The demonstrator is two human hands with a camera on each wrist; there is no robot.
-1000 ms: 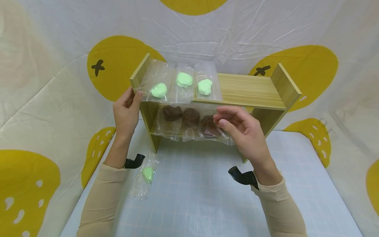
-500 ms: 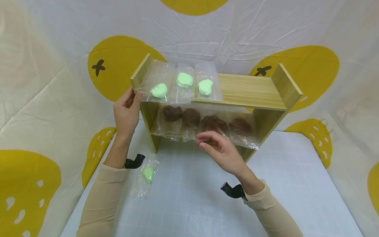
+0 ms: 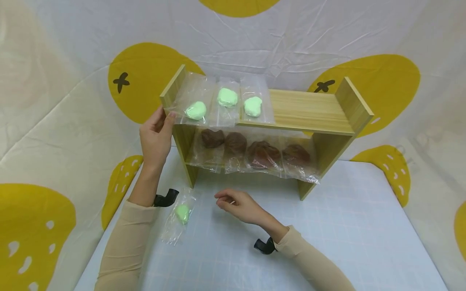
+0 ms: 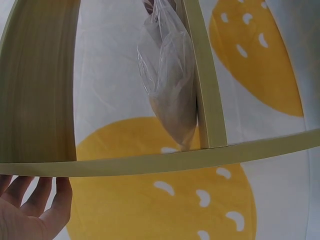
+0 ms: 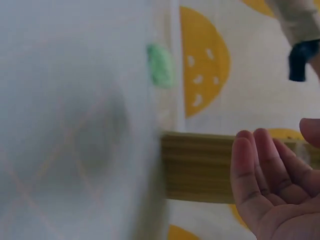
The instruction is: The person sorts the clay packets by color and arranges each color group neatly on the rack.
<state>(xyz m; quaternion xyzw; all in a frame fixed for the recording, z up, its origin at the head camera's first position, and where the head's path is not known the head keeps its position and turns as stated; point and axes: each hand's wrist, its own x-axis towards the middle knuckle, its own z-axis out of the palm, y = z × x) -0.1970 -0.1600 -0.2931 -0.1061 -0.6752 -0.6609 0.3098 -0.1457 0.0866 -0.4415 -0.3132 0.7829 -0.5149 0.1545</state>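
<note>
A small two-tier wooden shelf [image 3: 309, 107] stands on the table. My left hand [image 3: 155, 135] grips its left side panel near the top, thumb at the front edge; in the left wrist view the fingers [image 4: 59, 207] touch the panel's outer face. Beside the thumb lies a clear bag with a pale green lump [image 3: 195, 110], the leftmost of three on the top board. My right hand [image 3: 242, 207] is above the table with loosely bent fingers and holds nothing. Nearest to it on the left, another bagged green lump [image 3: 182, 214] lies on the table.
Several clear bags with brown lumps [image 3: 263, 154] lie along the lower board, their ends hanging over its front edge. Bare wood shows on the top board's right half. Behind stands a white cloth [image 3: 255, 44] with yellow shapes. A pale checked cloth [image 3: 225, 262] covers the table.
My right hand has moved down and left, away from the bags of brown lumps, to above the table near the loose green bag. The left hand has stayed at the shelf's side.
</note>
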